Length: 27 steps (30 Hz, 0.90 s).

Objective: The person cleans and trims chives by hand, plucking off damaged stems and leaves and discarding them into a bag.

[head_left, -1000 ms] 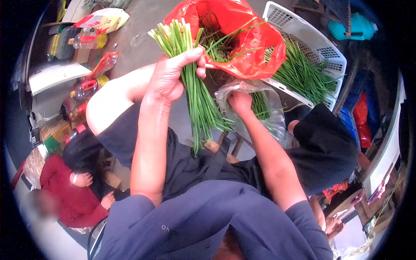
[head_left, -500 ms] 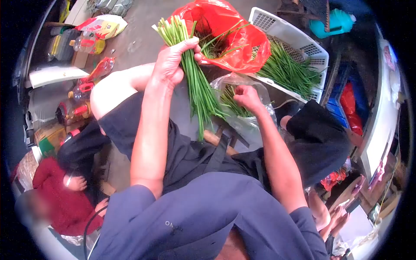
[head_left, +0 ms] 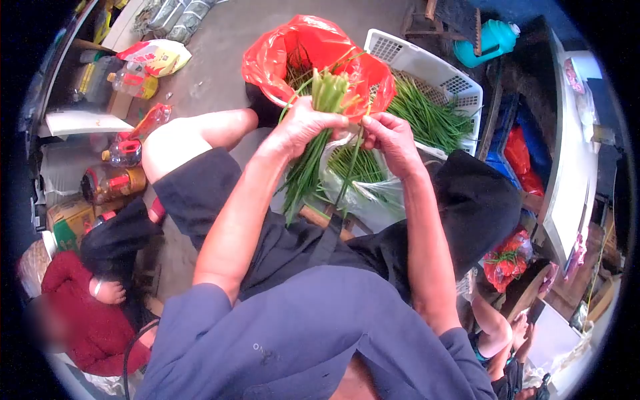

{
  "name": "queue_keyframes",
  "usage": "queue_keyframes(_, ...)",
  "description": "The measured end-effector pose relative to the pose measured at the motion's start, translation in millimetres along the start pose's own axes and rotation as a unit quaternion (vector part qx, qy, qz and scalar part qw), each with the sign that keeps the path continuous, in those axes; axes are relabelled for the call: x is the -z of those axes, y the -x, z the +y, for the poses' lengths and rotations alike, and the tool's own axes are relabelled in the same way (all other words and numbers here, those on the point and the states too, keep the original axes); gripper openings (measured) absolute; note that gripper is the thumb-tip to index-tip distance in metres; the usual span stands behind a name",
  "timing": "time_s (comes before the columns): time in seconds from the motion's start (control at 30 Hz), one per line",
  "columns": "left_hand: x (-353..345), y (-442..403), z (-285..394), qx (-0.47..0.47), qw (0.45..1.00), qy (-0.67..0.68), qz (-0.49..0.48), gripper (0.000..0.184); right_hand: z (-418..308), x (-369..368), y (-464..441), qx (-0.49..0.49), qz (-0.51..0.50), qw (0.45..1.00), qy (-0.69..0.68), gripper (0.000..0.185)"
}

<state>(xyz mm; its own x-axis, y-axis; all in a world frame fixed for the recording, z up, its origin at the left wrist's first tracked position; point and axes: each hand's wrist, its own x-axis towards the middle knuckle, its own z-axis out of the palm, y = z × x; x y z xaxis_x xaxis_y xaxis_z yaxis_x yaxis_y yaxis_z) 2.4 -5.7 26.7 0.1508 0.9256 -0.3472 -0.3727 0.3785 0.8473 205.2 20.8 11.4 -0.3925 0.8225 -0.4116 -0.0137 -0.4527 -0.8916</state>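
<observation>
A thick bunch of garlic chives (head_left: 329, 92) is gripped in my left hand (head_left: 301, 128). Its pale cut ends point up and away, and its green leaves hang toward my lap. My right hand (head_left: 392, 143) pinches a single chive stalk (head_left: 351, 170) between thumb and fingertips, close beside the bunch. Below my hands, a clear plastic bag (head_left: 383, 195) holds more chives. A red plastic bag (head_left: 265, 61) lines a container just beyond the bunch, with loose greenery inside.
A white perforated crate (head_left: 427, 59) with chives stands at the far right of the red bag. Bottles (head_left: 125, 151) line the left side, near a seated person in a dark red top (head_left: 87, 313). A teal jug (head_left: 490, 43) sits at upper right. Another person's hands (head_left: 522, 333) show at lower right.
My right hand has lifted from the clear bag and come up beside the bunch with a stalk. My left hand has moved right and nearer, turning the bunch more upright.
</observation>
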Motion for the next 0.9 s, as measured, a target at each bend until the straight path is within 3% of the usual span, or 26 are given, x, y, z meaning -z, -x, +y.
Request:
queue_keyframes(0.13,-6.5,-0.1,-6.4,0.017,0.998,-0.03,-0.044,0.027,-2.4,-12.8,-3.2,0.025,0.036,0.999,-0.029,0.019)
queue_keyframes(0.53,-7.8,-2.5,-8.7,-0.038,0.999,-0.038,-0.001,0.038,12.8,-29.8,-12.9,0.057,0.098,0.993,-0.03,0.021)
queue_keyframes(0.9,0.9,-5.6,-9.9,-0.008,1.0,-0.01,0.012,0.038,16.6,-33.1,-13.8,0.037,0.098,0.993,-0.058,0.022)
